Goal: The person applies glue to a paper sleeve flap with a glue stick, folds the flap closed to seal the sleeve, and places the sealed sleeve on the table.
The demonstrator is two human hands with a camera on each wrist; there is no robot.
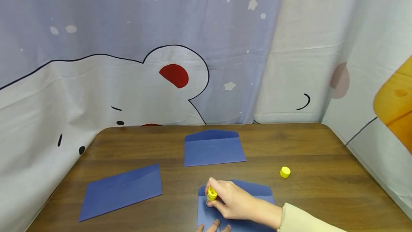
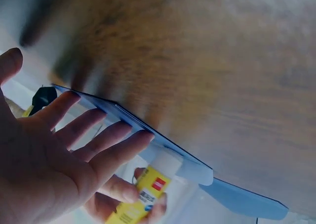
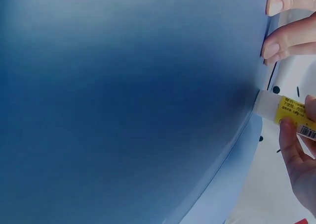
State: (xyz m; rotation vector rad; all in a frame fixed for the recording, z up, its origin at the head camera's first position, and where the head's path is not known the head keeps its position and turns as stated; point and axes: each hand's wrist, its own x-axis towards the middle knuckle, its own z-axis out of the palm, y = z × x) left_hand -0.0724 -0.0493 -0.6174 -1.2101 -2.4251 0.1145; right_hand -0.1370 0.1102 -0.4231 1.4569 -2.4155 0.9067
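Note:
My right hand (image 1: 236,200) grips a yellow glue stick (image 1: 211,193), whose white end points down at a blue envelope (image 1: 203,213). In the right wrist view the white tip of the glue stick (image 3: 291,114) is right at the envelope's fold line. The envelope's flap (image 1: 254,188) lies unfolded away from me. At the bottom edge of the head view, fingertips of my left hand (image 1: 214,227) rest on the envelope's near part. The left wrist view shows that hand (image 2: 54,159) with its fingers extended to the envelope.
A second blue envelope (image 1: 214,151) with its flap up lies farther back on the brown wooden table (image 1: 309,146). Another blue envelope (image 1: 122,192) lies askew at the left. A small yellow cap (image 1: 284,172) stands to the right. Patterned curtains (image 1: 225,46) hang behind the table.

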